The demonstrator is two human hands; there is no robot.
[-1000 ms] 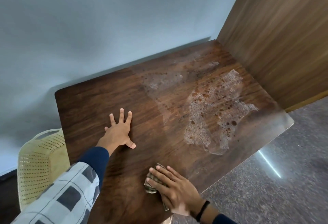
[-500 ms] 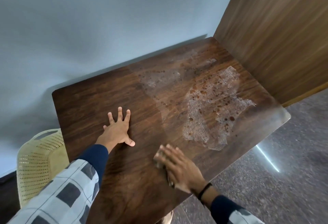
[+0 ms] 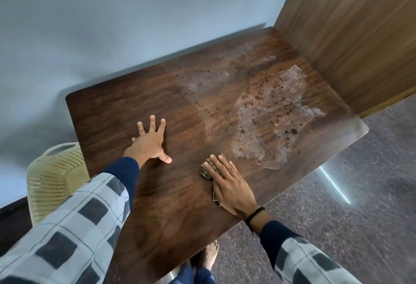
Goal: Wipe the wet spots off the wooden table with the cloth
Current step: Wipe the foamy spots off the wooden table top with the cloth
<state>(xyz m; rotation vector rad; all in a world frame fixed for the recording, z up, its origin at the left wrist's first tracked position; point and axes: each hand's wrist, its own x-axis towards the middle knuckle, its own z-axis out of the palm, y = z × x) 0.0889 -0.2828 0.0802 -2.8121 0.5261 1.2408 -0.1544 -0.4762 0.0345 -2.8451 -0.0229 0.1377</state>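
A dark wooden table [image 3: 126, 112] stands against a pale wall. A large foamy wet patch [image 3: 270, 119] with brown droplets spreads over its right half, and a fainter wet smear [image 3: 202, 81] lies behind it. My right hand [image 3: 229, 184] presses flat with straight fingers on a small brown cloth [image 3: 206, 170], which sits near the table's front edge just short of the foamy patch. Most of the cloth is hidden under the palm. My left hand [image 3: 150, 141] rests flat on dry wood to the left, fingers spread.
A cream perforated plastic chair [image 3: 54, 175] stands at the table's left. A wooden panel [image 3: 351, 36] rises along the right side. Speckled grey floor [image 3: 360, 205] lies beyond the front edge, and my bare foot [image 3: 209, 254] shows below it.
My right hand has pushed the cloth forward from the near edge toward the foamy patch. The left hand has stayed planted in place.
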